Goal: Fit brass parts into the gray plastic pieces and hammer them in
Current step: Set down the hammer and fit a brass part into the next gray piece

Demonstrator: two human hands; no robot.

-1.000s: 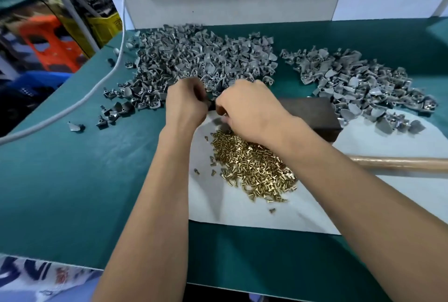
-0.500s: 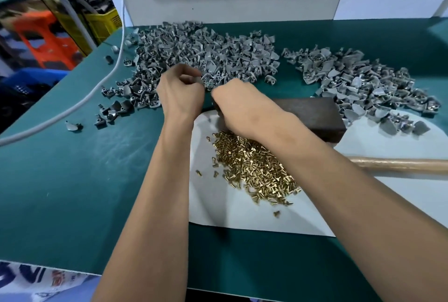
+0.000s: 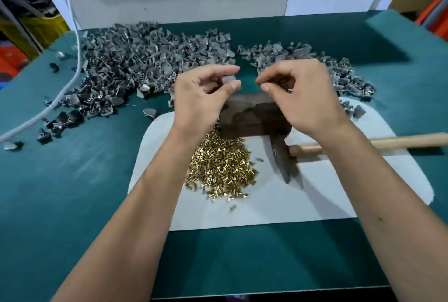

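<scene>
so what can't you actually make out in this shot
1. Head view: whether the right hand pinches a brass part; its fingertips cover the spot and anything there is too small.
2. Head view: the gray plastic piece in the left hand; fingers hide most of it.
3. Head view: the hammer handle's end, cut off by the right edge.
4. Head view: the dark block, partly hidden by both hands.

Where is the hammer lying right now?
In the head view the hammer lies on the white mat, right of the brass parts, its head beside the dark block and its handle pointing right.
</scene>
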